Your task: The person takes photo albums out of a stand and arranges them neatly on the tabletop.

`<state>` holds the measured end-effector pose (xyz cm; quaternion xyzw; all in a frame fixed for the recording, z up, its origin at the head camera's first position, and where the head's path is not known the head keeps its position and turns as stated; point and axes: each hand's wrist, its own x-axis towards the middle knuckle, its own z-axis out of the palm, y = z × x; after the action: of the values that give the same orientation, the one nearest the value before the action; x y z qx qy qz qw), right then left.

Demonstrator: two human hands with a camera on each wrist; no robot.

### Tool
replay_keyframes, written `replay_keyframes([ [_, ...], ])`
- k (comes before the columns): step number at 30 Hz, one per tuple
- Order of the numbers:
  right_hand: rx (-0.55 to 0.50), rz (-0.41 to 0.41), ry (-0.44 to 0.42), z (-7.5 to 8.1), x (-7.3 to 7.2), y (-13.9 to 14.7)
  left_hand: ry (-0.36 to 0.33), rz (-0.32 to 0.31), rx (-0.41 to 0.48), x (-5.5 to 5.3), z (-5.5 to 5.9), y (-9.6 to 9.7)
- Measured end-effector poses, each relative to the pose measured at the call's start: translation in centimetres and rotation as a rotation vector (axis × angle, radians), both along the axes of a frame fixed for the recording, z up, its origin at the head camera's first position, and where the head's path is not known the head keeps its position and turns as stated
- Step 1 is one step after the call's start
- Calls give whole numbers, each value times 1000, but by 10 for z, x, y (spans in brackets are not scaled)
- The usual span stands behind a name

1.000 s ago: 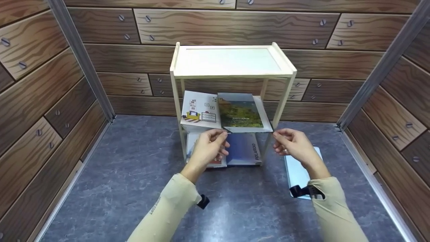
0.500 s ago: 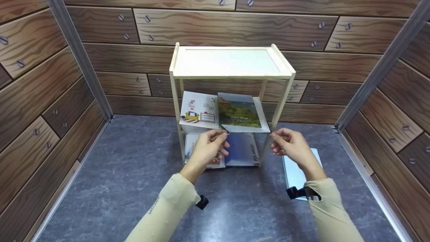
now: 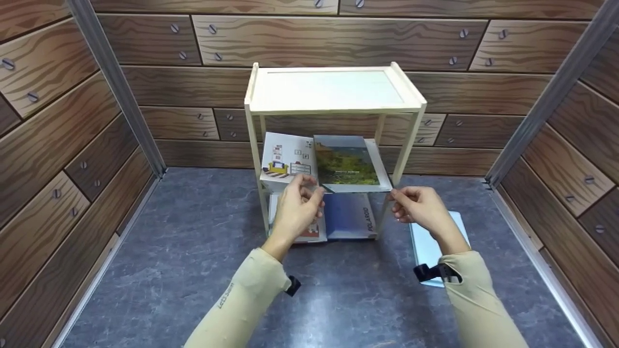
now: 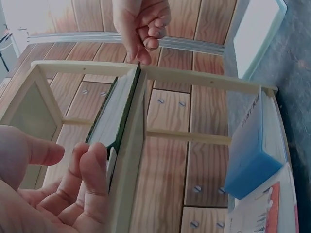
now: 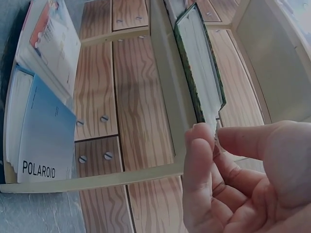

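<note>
A photo album (image 3: 346, 166) with a landscape cover lies on the middle shelf of a small pale wooden rack (image 3: 329, 89). Beside it, to its left, is a white book (image 3: 285, 154) with a printed drawing. My right hand (image 3: 420, 208) pinches the album's front right corner between thumb and fingers, as the right wrist view shows. At the front edge, where album and white book meet, is my left hand (image 3: 297, 208). Its thumb stands apart from its loosely bent fingers, which are close to the album's corner; whether they touch it I cannot tell.
On the bottom shelf lie a blue album (image 3: 350, 217) marked POLAROID and a white book (image 5: 53, 43) with a red panel. A light blue flat item (image 3: 428, 246) rests on the dark floor at right, partly under my right forearm. Wood-patterned walls (image 3: 333, 41) surround the rack.
My left hand has let go of the album's front left corner and shifted slightly up and left. The right hand stays at the right corner; the album has barely moved.
</note>
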<state>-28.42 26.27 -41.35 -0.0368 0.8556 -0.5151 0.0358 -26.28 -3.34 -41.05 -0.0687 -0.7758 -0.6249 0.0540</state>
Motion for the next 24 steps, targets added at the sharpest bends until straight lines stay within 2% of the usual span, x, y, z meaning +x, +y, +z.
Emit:
replay_keyframes([
  [4,-18,-11,-15,-3,-4,0,-23,10,-9,-4,-1,4],
  [10,-66,-12,9,-2,-6,-2,-54,-18,5,-7,-2,5],
  [24,-78,27,32,-4,4,1,18,-61,21,-6,-2,2],
])
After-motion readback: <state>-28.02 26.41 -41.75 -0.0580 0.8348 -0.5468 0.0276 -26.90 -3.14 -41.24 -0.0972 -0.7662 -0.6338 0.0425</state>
